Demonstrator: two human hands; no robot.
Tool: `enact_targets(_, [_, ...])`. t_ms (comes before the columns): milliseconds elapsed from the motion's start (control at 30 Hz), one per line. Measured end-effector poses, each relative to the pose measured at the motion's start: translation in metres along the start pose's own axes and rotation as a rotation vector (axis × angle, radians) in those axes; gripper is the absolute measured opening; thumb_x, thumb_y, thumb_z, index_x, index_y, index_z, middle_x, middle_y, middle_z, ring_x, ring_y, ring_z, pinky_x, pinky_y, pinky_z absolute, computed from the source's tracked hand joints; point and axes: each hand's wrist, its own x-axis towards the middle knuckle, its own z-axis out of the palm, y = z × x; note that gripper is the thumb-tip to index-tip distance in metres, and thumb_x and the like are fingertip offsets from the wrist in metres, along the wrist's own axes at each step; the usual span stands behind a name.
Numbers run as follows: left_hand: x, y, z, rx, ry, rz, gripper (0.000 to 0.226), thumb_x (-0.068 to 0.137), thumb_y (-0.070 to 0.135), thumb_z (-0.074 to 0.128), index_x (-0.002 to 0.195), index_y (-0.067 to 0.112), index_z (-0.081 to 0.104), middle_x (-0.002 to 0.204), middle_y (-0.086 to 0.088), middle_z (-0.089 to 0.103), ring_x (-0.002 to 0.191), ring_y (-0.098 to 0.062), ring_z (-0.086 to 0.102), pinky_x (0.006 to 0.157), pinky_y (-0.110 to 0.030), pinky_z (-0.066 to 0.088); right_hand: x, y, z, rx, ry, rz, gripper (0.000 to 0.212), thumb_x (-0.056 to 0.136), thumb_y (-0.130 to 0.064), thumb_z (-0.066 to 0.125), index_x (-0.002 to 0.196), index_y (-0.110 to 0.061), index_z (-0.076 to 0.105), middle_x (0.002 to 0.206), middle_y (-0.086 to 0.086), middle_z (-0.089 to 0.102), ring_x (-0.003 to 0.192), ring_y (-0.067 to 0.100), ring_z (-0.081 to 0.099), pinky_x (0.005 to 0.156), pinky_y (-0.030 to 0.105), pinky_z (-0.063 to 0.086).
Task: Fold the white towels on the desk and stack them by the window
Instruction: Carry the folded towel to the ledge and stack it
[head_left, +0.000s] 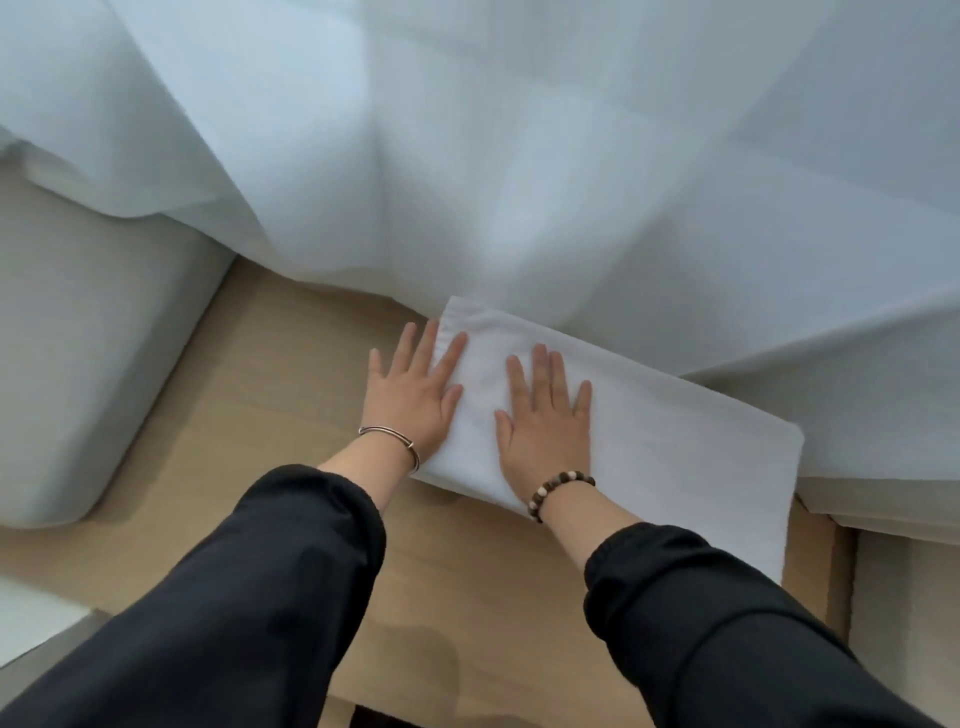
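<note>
Dark sleeves (260, 597) filled the lower edge, one to each side. At far left sat a pale grey padded block (78, 364), and below it the corner of something white (31, 618) was cut off by the frame (too little showed to name it). The wooden tabletop (260, 374) ran between them. The left hand (413, 387), a thin metal bangle (395, 441) on its wrist, lay flat with straight, spread fingers, gripping nothing, its thumb side over the left edge of the folded white towel (675, 457). The right hand (548, 415), wearing a bead bracelet (556, 488), was likewise released and pressed palm-down on the towel. The towel lay on the tabletop, touching the sheer curtain (519, 156), whose hem draped over the towel's far edge and hid it. The towel's right end was hard to make out.
</note>
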Motion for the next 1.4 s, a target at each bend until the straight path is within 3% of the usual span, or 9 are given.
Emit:
enact_targets(267, [0.013,-0.003,-0.002,-0.534,-0.13,-0.036,0.056,0.101,0.035,0.027,0.149,0.04,-0.001,0.16,0.006,0.0,0.145,-0.017,0.011,0.115,-0.049,0.011,0.009,-0.002,0.001,-0.062,-0.024,0.016,0.067,0.094,-0.044,0.014,0.15,-0.021,-0.014,0.157,0.007,-0.02,0.144,0.023,-0.018,0.113,0.053,-0.007])
enact_targets(433, [-0.017,-0.026,0.008,-1.544,0.019,-0.709,0.047,0.103,0.032,0.025,0.149,0.021,0.025,0.154,0.004,0.026,0.139,-0.013,0.027,0.109,-0.023,0.018,0.003,-0.013,-0.017,-0.046,-0.046,-0.033,0.068,0.095,-0.042,0.022,0.152,-0.015,-0.004,0.159,0.009,-0.015,0.145,0.024,-0.016,0.114,0.052,-0.009])
enact_targets(567, [-0.048,-0.046,0.035,-1.549,-0.128,-1.038,0.035,0.099,0.012,0.037,0.129,0.006,0.053,0.113,-0.013,0.063,0.093,-0.018,0.063,0.076,-0.02,0.048,0.011,-0.037,-0.034,0.022,0.035,-0.304,0.062,0.095,-0.03,0.039,0.15,-0.012,0.019,0.16,0.012,0.002,0.147,0.024,-0.004,0.113,0.046,-0.011])
enact_targets(667, [-0.071,-0.044,0.044,-1.735,-0.264,-1.092,0.031,0.096,-0.001,0.041,0.124,-0.002,0.055,0.078,-0.008,0.058,0.052,-0.009,0.061,0.046,-0.02,0.048,0.016,-0.058,-0.039,0.067,0.04,-0.485,0.049,0.095,-0.023,0.044,0.142,-0.008,0.039,0.156,0.014,0.02,0.147,0.028,0.009,0.115,0.044,-0.004])
enact_targets(867, [-0.084,-0.029,0.052,-1.933,-0.23,-0.99,0.019,0.092,0.002,0.055,0.108,0.013,0.052,0.08,-0.003,0.064,0.057,-0.008,0.065,0.067,-0.026,0.048,0.036,-0.087,-0.046,-0.135,-0.242,-0.763,0.038,0.091,-0.016,0.04,0.125,-0.012,0.056,0.132,0.005,0.055,0.135,0.023,0.035,0.114,0.038,0.002])
enact_targets(933, [-0.083,-0.027,0.054,-1.948,-0.16,-1.007,0.019,0.091,0.001,0.057,0.106,0.011,0.052,0.079,-0.005,0.064,0.056,-0.011,0.064,0.065,-0.025,0.048,0.045,-0.104,-0.049,-0.184,-0.353,-0.745,0.043,0.086,-0.008,0.04,0.125,-0.018,0.056,0.119,0.003,0.062,0.115,0.024,0.049,0.105,0.033,0.024])
enact_targets(1100, [-0.083,-0.024,0.067,-1.915,0.022,-1.202,0.021,0.085,-0.008,0.058,0.096,0.01,0.057,0.077,-0.011,0.062,0.061,-0.016,0.057,0.045,-0.014,0.045,0.069,-0.144,-0.046,-0.327,-0.592,-0.671,0.036,0.093,-0.011,0.043,0.123,-0.021,0.06,0.117,0.006,0.063,0.105,0.026,0.059,0.085,0.032,0.049])
enact_targets(1300, [-0.071,-0.016,0.09,-1.845,0.017,-1.215,0.022,0.08,-0.003,0.064,0.099,0.009,0.067,0.085,-0.014,0.064,0.072,-0.024,0.057,0.073,-0.033,0.049,0.084,-0.166,-0.038,-0.573,-0.823,-0.643,0.034,0.091,-0.027,0.053,0.122,-0.016,0.062,0.119,0.014,0.064,0.112,0.03,0.059,0.069,0.029,0.054])
enact_targets(1400, [-0.065,-0.021,0.095,-1.616,0.18,-1.066,0.037,0.081,-0.009,0.051,0.103,0.016,0.066,0.09,0.0,0.063,0.083,-0.018,0.059,0.079,-0.027,0.049,0.088,-0.167,-0.037,-0.691,-0.901,-0.635,0.045,0.094,-0.03,0.051,0.133,-0.008,0.052,0.128,0.013,0.06,0.111,0.029,0.06,0.084,0.031,0.052])
